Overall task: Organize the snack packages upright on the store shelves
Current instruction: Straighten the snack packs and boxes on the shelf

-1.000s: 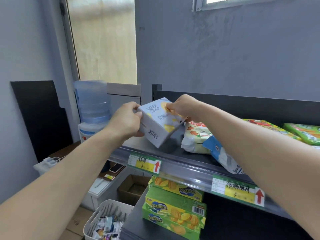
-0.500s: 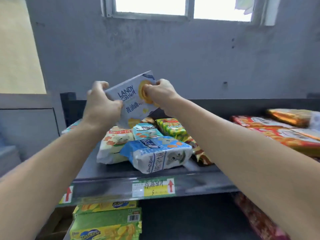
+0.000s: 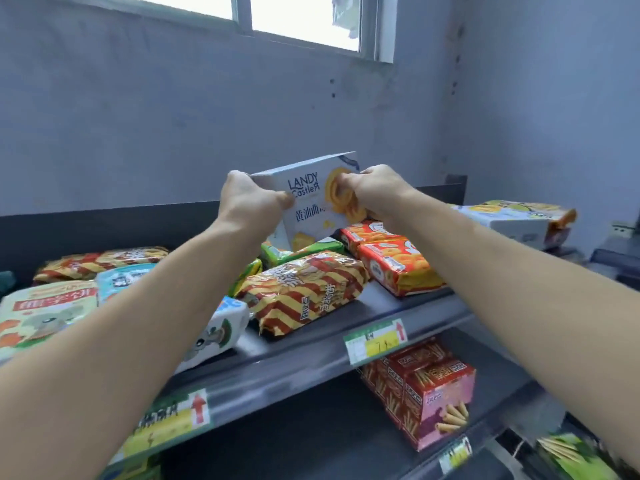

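Past the dark metal shelf and its red-and-yellow striped foil bag, the pale blue Landy Castle cookie box has travelled rightward since half a second ago. It now sits upright, slightly tilted, over the green pack beside the orange packs. The left hand grips its left edge and the right hand pinches its right.

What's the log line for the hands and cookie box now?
left hand: grips cookie box | right hand: grips cookie box | cookie box: tilted, not yet shelved | striped packet: lying flat on top shelf
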Tool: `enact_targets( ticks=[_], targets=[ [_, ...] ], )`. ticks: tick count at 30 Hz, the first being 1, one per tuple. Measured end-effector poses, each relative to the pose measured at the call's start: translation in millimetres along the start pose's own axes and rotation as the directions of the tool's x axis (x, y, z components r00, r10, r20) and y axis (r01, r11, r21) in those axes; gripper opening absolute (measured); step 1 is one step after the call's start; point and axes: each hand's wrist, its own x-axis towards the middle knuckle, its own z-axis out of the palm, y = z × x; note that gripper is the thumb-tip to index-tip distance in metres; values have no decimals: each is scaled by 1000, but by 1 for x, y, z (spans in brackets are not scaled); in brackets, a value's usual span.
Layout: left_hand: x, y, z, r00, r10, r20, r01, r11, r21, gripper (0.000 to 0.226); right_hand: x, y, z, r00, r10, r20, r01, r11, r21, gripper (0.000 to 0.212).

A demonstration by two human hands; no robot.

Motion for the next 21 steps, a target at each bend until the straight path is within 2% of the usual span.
enact_targets(
  ticks=[2, 8, 13, 21],
  targets=[
    [0, 1, 20, 1000, -6, 29, 7, 1000, -14, 38, 5, 10, -18, 1000, 17, -9, -17, 1000, -6, 35],
    [-6, 5, 81, 998, 21, 62, -21, 1000, -7, 35, 23, 43, -68, 999, 29, -23, -30, 998, -51, 30],
    [-11, 11, 119, 999, 8, 47, -9, 1000, 27, 36, 43, 64, -99, 998, 44, 35, -43, 998, -38, 40],
    [-16, 17, 146, 999, 5, -35, -3, 998, 64, 35, 66, 81, -118, 988, -1, 157, -3, 1000, 23, 33]
  ],
)
